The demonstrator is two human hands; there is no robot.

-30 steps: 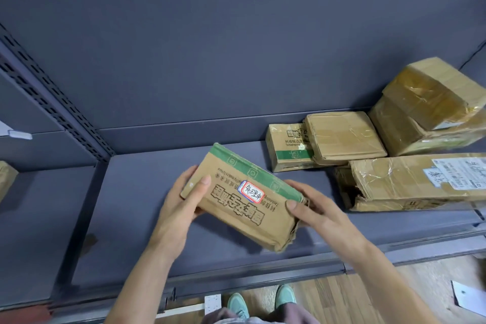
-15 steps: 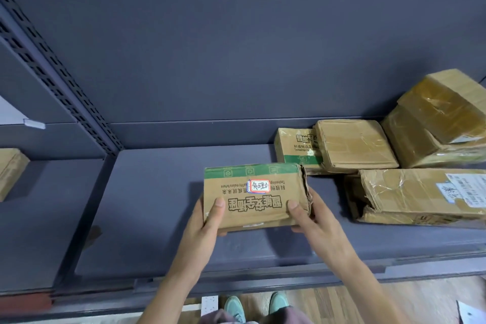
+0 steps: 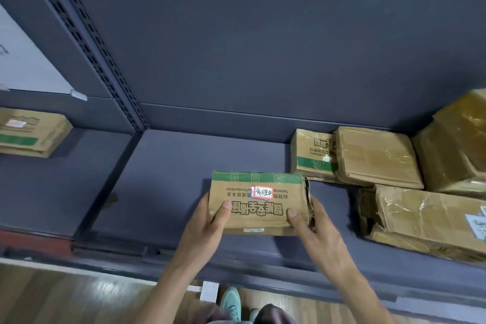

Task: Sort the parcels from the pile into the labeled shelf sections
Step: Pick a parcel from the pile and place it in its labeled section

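Squared up since a second ago, the parcel (image 3: 259,205) is now held level rather than skewed, and more of the left section has come into view. Nearest, the left hand (image 3: 207,229) and right hand (image 3: 313,229) are each curled round a short end of the parcel, thumbs pressed on its top face, the other fingers hidden beneath. It is held low over the shelf (image 3: 171,179), near the front edge; whether its underside touches cannot be told. Its long axis is laid left to right, parallel to the shelf front, with the green band on the far side and a red-edged sticker (image 3: 263,192) on top. Beyond and to the right, the pile (image 3: 376,158) is stacked against the back panel, near the right hand. Further left, past the slotted upright (image 3: 92,47), one box (image 3: 31,131) is seen in the neighbouring section, well apart. Should that section be judged the match, the parcel would have to be carried leftward along its own long axis, the left hand leading
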